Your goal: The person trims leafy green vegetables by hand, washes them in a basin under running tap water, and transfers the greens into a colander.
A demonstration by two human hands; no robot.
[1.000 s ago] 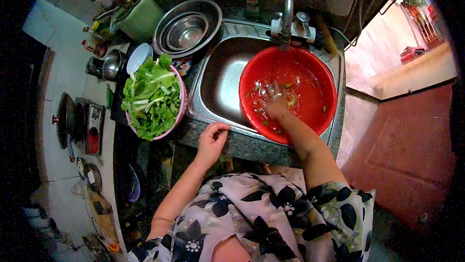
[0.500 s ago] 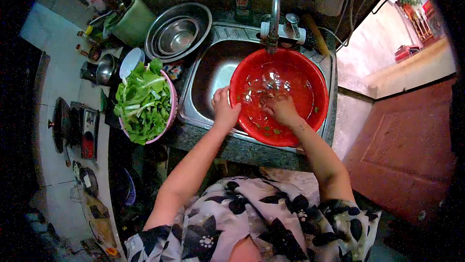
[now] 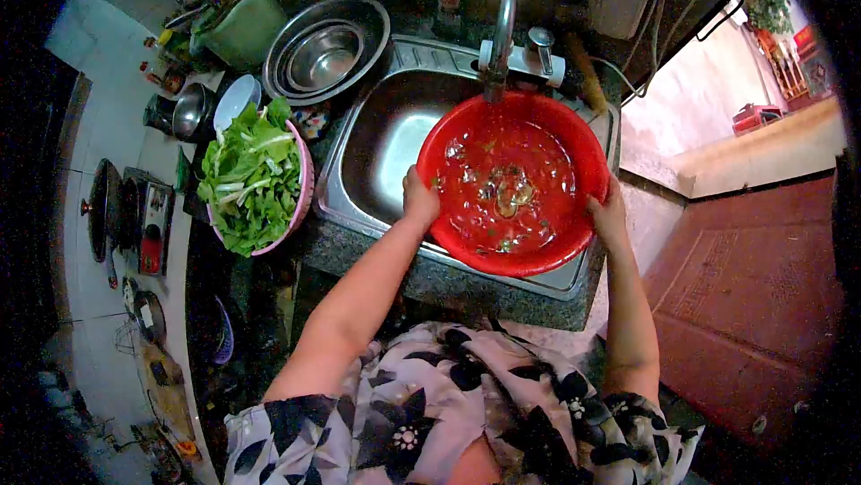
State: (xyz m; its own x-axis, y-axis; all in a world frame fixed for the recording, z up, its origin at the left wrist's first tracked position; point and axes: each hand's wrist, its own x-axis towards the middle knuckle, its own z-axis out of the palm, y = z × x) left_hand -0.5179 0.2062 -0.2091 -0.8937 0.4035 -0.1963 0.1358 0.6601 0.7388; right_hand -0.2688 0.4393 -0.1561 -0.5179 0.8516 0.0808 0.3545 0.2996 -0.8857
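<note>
A red basin (image 3: 466,250) with water and small bits of green leaf in it sits over the right part of the steel sink (image 3: 377,148). My left hand (image 3: 421,199) grips the basin's left rim, and my right hand (image 3: 607,213) holds its right rim. Just above the basin's back edge is the faucet (image 3: 504,36). To the left, a pink basket (image 3: 306,182) is heaped with leafy greens (image 3: 251,184).
Nested steel bowls (image 3: 327,50) stand behind the basket, with a white bowl (image 3: 237,104) beside them. A bottle (image 3: 448,0) is behind the sink. At right are a reddish-brown door (image 3: 744,297) and a doorway. A stove (image 3: 154,225) lies far left.
My right hand has come out of the water and moved right to the basin's rim. The water surface is swirling. My left hand stays on the left rim.
</note>
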